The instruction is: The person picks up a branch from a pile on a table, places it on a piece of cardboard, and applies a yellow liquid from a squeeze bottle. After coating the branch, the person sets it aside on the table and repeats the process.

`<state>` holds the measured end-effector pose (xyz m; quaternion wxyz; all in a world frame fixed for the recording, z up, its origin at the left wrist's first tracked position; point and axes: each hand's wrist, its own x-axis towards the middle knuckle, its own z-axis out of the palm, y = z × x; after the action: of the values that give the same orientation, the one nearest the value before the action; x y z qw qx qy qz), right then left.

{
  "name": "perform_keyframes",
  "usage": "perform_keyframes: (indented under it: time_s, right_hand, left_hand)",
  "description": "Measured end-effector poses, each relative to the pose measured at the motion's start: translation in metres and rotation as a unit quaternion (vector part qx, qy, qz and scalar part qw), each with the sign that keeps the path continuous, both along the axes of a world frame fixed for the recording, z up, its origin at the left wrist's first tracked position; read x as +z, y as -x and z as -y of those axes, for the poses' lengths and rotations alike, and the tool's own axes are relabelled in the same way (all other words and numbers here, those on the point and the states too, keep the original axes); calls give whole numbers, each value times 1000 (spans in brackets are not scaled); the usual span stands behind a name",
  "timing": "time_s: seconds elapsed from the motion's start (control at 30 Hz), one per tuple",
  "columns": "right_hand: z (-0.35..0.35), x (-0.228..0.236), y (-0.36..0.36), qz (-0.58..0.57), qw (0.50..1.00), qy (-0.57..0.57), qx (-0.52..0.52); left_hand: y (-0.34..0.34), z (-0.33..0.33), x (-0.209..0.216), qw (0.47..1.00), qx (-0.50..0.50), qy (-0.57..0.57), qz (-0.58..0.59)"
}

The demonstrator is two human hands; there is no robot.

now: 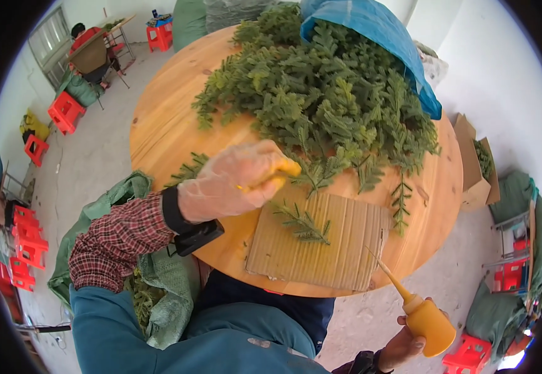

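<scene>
My left hand (pixel 230 177), in a clear glove with yellow finger covers, is raised over the round wooden table (pixel 165 118). Its fingertips are pinched together beside the green sprigs; what they hold, if anything, is hidden. At the lower right, my right hand (pixel 402 346) grips a yellow squeeze bottle (pixel 432 327), its long thin nozzle tilted up toward the cardboard sheet (pixel 277 255). One needled green sprig (pixel 307 228) lies on that cardboard, near the table's front edge. Beyond my left hand, a big heap of similar sprigs (pixel 321 93) covers the table's far part.
A blue plastic bag (pixel 371 31) drapes over the heap's back. Beside my left arm hangs a green woven sack (pixel 171 293) with greenery inside. An open cardboard box (pixel 474 181) stands to the right. Red stools (pixel 66 112) and a seated person (pixel 87 47) are at far left.
</scene>
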<state>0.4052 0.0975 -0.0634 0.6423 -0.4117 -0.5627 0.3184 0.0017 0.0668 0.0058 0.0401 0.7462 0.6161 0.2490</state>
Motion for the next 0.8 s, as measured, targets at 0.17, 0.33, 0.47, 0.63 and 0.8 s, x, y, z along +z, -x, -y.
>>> perform_keyframes:
  time_s: [0.17,0.33,0.47,0.63,0.8]
  right_hand:
    - [-4,-9,2,-37,999,15,21]
    - [-6,-10,17,-41,997,27,59]
    - [-10,-6,25,49,998,2,26]
    - [-12,-11,23,16,998,17,61]
    - [-17,-20,21,-7,997,12,77]
  left_hand:
    - [-30,17,-2,987,-29,-55,-146]
    - [-66,42,-14,963,-68,13,-259]
    - [-63,50,-31,953,-87,0,-290]
    - [-59,50,-31,958,-108,-4,-267]
    - [-50,53,-15,980,-61,-29,-185]
